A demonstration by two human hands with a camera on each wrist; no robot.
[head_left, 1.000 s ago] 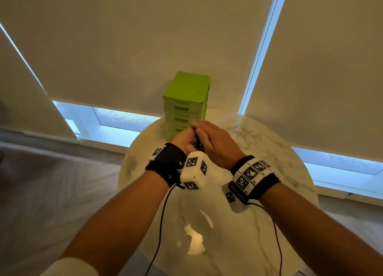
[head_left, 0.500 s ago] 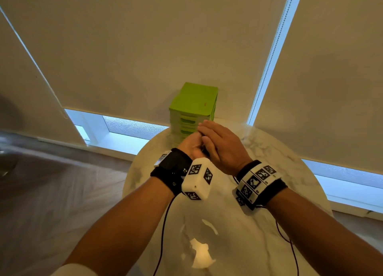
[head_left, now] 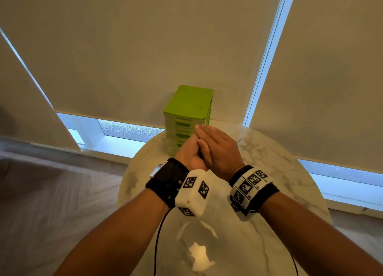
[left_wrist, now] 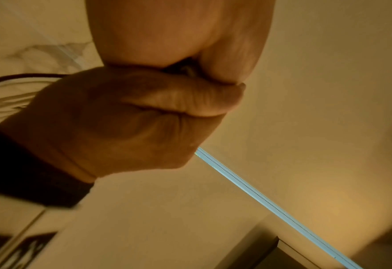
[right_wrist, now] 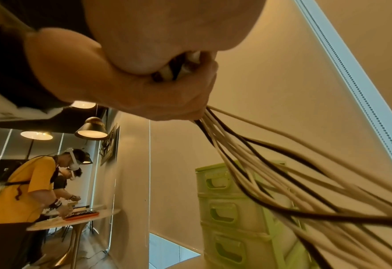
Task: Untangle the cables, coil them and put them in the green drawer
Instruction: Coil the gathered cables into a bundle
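A bundle of white and black cables [right_wrist: 259, 172] fans out down and to the right in the right wrist view. My left hand [right_wrist: 144, 91] grips the bundle in its fist. My right hand [right_wrist: 167, 27] closes over the top, with the cable ends [right_wrist: 190, 60] showing between the two hands. In the head view, the left hand [head_left: 189, 153] and right hand [head_left: 219, 149] are clasped together and hide the cables. The green drawer unit [head_left: 189, 103] stands just behind them with its drawers closed. The left wrist view shows the right hand [left_wrist: 121, 118] as a fist.
The round marble table [head_left: 269, 224] has bare surface near me. Roller blinds and a low window stand behind the drawer unit. Black sensor leads [head_left: 157, 244] hang from my wrists. In the right wrist view, other people [right_wrist: 24, 185] work at another table [right_wrist: 79, 216].
Both hands stayed clasped on the cables and rose a little in front of the drawer unit. The head view tilted up.
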